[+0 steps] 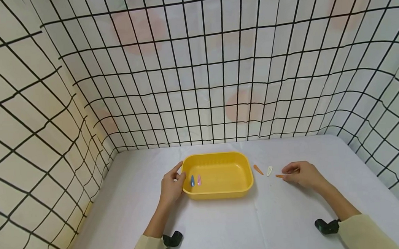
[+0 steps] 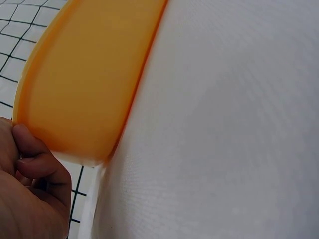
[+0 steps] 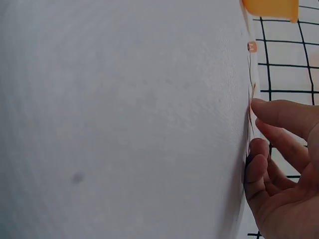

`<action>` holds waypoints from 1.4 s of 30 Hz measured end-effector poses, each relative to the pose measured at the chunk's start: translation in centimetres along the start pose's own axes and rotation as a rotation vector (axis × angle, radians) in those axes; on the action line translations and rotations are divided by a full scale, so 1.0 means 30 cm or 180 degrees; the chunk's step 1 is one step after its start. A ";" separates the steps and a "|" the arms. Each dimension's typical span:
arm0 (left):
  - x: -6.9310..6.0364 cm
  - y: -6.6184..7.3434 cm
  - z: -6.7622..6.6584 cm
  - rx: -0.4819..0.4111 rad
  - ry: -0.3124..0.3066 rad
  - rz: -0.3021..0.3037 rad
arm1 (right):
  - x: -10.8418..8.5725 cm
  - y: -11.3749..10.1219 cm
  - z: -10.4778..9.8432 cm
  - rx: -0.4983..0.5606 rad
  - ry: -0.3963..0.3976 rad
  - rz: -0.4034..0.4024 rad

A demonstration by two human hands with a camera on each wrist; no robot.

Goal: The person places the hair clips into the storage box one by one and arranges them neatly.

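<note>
My left hand (image 1: pixel 170 185) grips the left rim of a yellow tray (image 1: pixel 221 195), thumb on the edge; the left wrist view shows its curled fingers (image 2: pixel 42 164) at the tray's corner. Inside the tray lie a blue hair clip (image 1: pixel 192 181) and a pink hair clip (image 1: pixel 199 180). Right of the tray, my right hand (image 1: pixel 302 175) pinches one end of an orange hair clip (image 1: pixel 279 176) at the table surface. Between that hand and the tray lie another orange hair clip (image 1: pixel 258 169) and a cream hair clip (image 1: pixel 269 171).
A white cloth covers the table (image 1: pixel 226 229). Black-gridded white curtains (image 1: pixel 210 74) stand behind it and along both sides. Each wrist carries a small black camera (image 1: pixel 172 239).
</note>
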State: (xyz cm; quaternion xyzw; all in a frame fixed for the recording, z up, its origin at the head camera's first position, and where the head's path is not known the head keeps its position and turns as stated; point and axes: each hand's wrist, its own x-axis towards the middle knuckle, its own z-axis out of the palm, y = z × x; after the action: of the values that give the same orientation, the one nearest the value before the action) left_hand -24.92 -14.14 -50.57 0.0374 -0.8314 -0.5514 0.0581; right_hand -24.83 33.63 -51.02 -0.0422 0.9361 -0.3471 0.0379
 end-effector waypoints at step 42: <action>0.007 0.002 0.001 0.0024 0.0003 -0.0055 | -0.006 -0.053 0.006 -0.0470 0.0462 -0.0245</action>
State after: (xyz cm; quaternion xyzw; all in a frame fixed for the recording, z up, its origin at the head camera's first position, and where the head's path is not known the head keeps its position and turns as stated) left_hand -25.12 -14.13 -50.52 0.0450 -0.8331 -0.5487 0.0537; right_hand -24.54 32.32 -50.11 -0.0555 0.9571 -0.2806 -0.0465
